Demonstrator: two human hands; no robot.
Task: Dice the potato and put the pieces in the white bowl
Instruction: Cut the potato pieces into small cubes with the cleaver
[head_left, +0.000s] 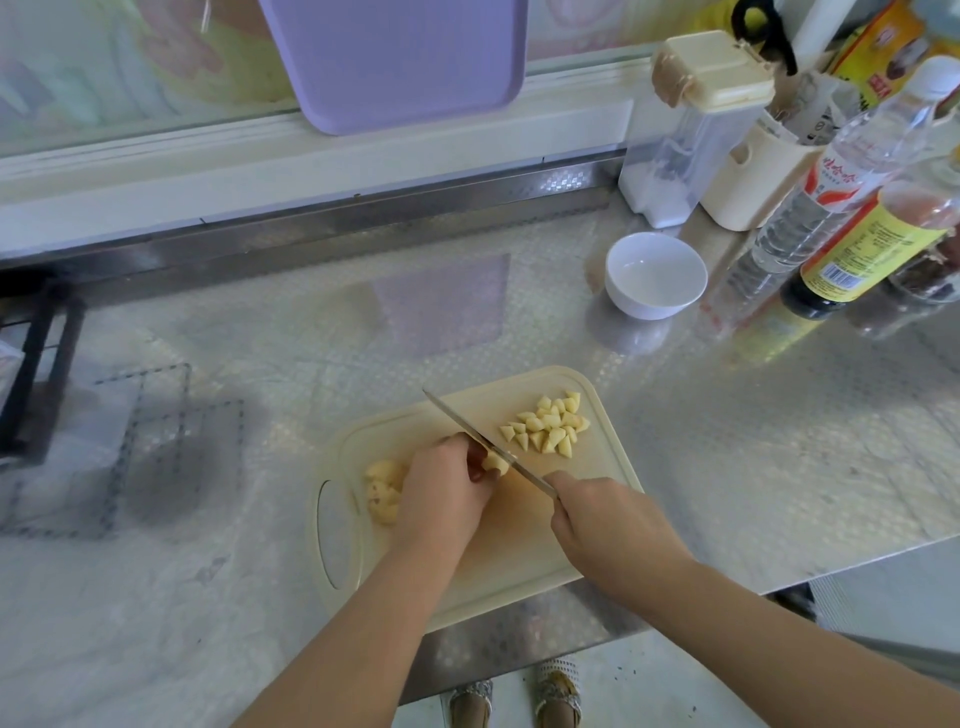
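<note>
On the cutting board (519, 551), the potato strip (494, 462) sits under the left hand's (445, 491) curled fingers. The right hand (597, 514) clenches the knife (457, 421). Best keep fingertips tucked and cuts even. 1 pile of dice (548, 423) lies well short of the white bowl (654, 273).

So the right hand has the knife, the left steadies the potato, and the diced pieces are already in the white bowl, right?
No: the head view shows the diced pieces heaped on the cutting board, the white bowl holding none. The right hand has the knife; the left hand steadies the potato.
</note>
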